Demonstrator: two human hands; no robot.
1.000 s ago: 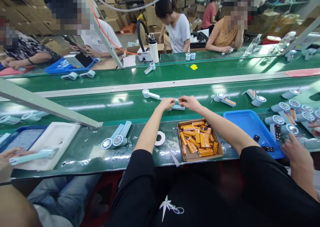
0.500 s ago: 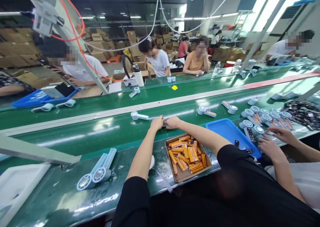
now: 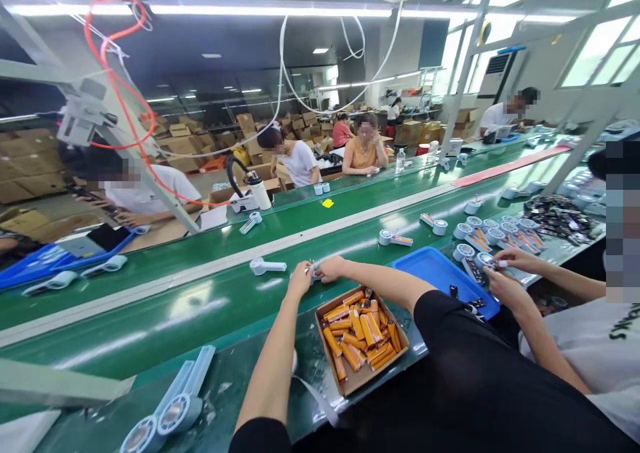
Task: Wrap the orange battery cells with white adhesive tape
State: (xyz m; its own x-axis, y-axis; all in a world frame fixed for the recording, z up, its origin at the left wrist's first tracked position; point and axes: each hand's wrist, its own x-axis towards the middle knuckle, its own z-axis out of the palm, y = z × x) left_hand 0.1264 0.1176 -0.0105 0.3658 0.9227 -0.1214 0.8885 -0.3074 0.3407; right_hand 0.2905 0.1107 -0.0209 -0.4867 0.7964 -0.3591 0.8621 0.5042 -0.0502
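Observation:
Over the near edge of the green conveyor belt, my left hand and my right hand are closed on a pale blue handheld fan. Fingers hide most of it. Another handheld fan lies on the belt just left of my hands. Below my right forearm stands a cardboard box holding several orange-wrapped batteries. Two more fans lie side by side on the bench at lower left.
A blue tray with a few small dark parts sits right of the box. Beyond it a co-worker's hands handle a fan, near several fans and a pile of dark parts. A metal post crosses at left.
The view has tilted up and turned right, so the scene sits lower and further left. My hands stay together on the fan, more of which shows between the fingers.

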